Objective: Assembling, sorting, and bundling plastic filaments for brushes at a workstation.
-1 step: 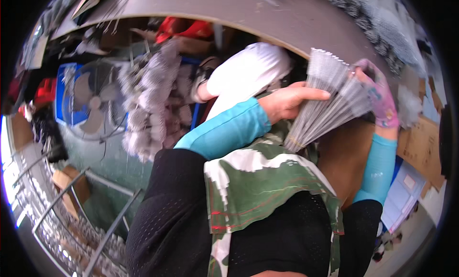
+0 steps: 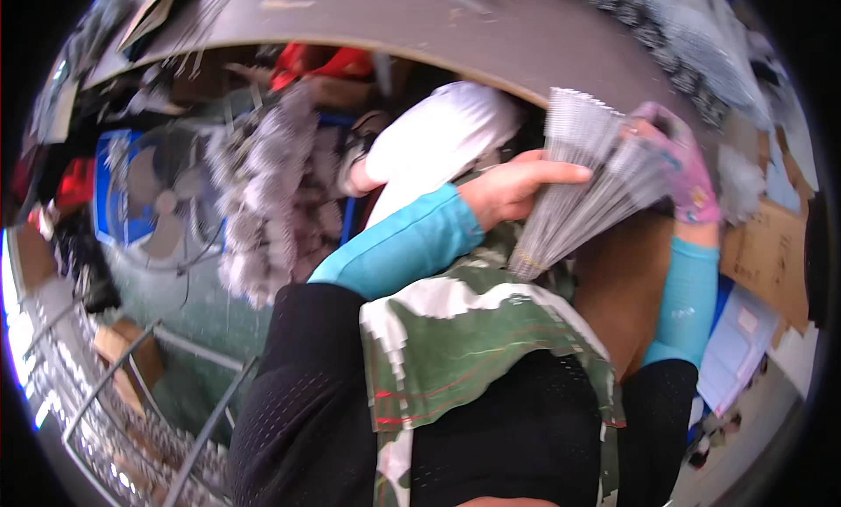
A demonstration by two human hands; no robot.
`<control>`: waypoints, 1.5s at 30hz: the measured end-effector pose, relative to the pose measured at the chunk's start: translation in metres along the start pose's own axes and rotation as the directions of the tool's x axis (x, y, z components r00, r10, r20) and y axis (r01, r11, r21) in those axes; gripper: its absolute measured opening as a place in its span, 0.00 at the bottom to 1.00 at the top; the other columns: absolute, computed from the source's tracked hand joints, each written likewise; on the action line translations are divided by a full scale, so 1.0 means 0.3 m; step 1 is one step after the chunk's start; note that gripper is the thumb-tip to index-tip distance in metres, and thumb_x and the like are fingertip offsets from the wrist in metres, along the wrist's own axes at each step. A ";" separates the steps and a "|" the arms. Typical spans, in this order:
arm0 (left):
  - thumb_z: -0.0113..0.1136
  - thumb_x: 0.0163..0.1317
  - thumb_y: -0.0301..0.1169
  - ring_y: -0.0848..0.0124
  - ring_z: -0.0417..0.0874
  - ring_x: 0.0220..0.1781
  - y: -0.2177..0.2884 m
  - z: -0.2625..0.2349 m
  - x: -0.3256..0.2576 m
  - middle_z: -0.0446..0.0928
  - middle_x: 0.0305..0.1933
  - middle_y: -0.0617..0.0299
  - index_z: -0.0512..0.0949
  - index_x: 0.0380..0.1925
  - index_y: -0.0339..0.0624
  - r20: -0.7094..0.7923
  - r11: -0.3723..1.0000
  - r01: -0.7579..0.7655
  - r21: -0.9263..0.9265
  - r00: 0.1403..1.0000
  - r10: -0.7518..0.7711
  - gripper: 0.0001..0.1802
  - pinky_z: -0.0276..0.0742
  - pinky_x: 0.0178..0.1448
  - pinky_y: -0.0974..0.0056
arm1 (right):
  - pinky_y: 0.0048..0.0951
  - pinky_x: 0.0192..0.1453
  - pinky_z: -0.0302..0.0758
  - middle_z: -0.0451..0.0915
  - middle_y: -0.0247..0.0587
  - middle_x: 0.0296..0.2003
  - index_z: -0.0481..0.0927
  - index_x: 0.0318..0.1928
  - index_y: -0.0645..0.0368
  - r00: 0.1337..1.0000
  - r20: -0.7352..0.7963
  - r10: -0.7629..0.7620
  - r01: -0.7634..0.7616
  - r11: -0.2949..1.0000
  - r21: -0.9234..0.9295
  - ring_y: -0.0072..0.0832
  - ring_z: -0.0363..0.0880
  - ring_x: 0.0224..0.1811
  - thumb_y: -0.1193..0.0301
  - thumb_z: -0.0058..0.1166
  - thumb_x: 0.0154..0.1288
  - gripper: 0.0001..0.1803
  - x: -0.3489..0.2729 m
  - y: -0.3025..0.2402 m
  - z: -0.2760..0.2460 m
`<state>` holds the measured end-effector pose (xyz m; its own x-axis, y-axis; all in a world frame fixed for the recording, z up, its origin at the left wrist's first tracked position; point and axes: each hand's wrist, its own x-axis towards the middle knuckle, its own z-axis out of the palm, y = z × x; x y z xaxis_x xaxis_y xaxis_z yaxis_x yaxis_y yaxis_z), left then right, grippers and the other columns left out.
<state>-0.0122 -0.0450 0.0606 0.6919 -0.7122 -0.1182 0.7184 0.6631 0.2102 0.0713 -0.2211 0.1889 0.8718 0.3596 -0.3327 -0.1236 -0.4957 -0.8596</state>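
Observation:
A bundle of thin silvery wire rods [image 2: 556,187] is fanned out in front of my chest, split into two sections at the top. Its narrow lower end is gathered together with what looks like a thin band. My bare left hand [image 2: 512,187] is wrapped round the left section, thumb lying across the front. In a pink patterned glove, my right hand [image 2: 679,161] is closed at the upper end of the right section. Its fingertips are partly blurred against the rods. Blue sleeves [image 2: 407,244] cover both forearms.
A brown tabletop [image 2: 394,17] curves across the far side, with dark fluffy strands and clear plastic [image 2: 692,43] at its right. Left are a fan [image 2: 166,200], pale bristly bunches [image 2: 272,192] and a metal rack [image 2: 201,428]. Someone's white-clothed leg [image 2: 447,130] is near the table. Cardboard boxes [image 2: 766,262] stand right.
The whole view has shifted slightly, so my hands and the bundle appear a little farther left. Both hands keep the same hold on the rods.

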 end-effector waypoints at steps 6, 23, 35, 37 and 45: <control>0.62 0.56 0.29 0.63 0.79 0.50 0.011 0.018 -0.030 0.76 0.50 0.54 0.68 0.54 0.33 -0.107 0.997 -0.002 0.077 0.994 0.011 0.26 0.76 0.55 0.57 | 0.19 0.35 0.66 0.75 0.26 0.28 0.78 0.38 0.60 0.996 0.029 -0.087 0.089 0.994 -0.065 0.15 0.70 0.30 0.70 0.61 0.55 0.11 0.016 -0.013 0.030; 0.63 0.56 0.30 0.66 0.78 0.48 0.011 0.018 -0.033 0.74 0.50 0.55 0.64 0.56 0.33 -0.051 0.998 -0.002 0.055 0.999 0.004 0.29 0.76 0.55 0.60 | 0.19 0.42 0.69 0.74 0.27 0.33 0.75 0.38 0.60 0.981 0.179 -0.080 0.068 0.995 0.076 0.15 0.71 0.36 0.73 0.62 0.53 0.12 0.022 -0.046 0.034; 0.65 0.54 0.28 0.67 0.78 0.49 0.027 0.009 -0.048 0.75 0.49 0.55 0.66 0.54 0.32 -0.071 0.986 -0.045 0.164 0.996 0.057 0.28 0.74 0.56 0.61 | 0.20 0.45 0.71 0.76 0.28 0.35 0.77 0.40 0.60 0.982 0.164 -0.090 0.070 0.990 0.125 0.16 0.74 0.38 0.76 0.61 0.54 0.12 0.046 -0.021 0.073; 0.65 0.54 0.28 0.67 0.78 0.49 0.029 0.007 -0.048 0.75 0.49 0.56 0.66 0.54 0.33 -0.065 0.986 -0.044 0.160 0.996 0.055 0.28 0.74 0.56 0.61 | 0.20 0.45 0.72 0.76 0.27 0.35 0.77 0.40 0.60 0.981 0.171 -0.094 0.071 0.988 0.139 0.16 0.73 0.39 0.77 0.61 0.54 0.12 0.048 -0.015 0.075; 0.64 0.56 0.30 0.69 0.77 0.48 0.023 -0.041 -0.039 0.76 0.48 0.58 0.69 0.52 0.35 -0.035 0.985 -0.019 0.169 0.999 0.025 0.25 0.74 0.55 0.62 | 0.19 0.46 0.70 0.75 0.26 0.36 0.76 0.43 0.60 0.983 0.162 -0.082 0.081 0.997 0.008 0.15 0.73 0.40 0.73 0.62 0.53 0.15 0.045 -0.003 0.047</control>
<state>-0.0144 -0.0292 0.0516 0.7120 -0.6867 -0.1465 0.6826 0.6281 0.3736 0.0765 -0.2046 0.1795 0.7904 0.5225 -0.3200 -0.0558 -0.4587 -0.8868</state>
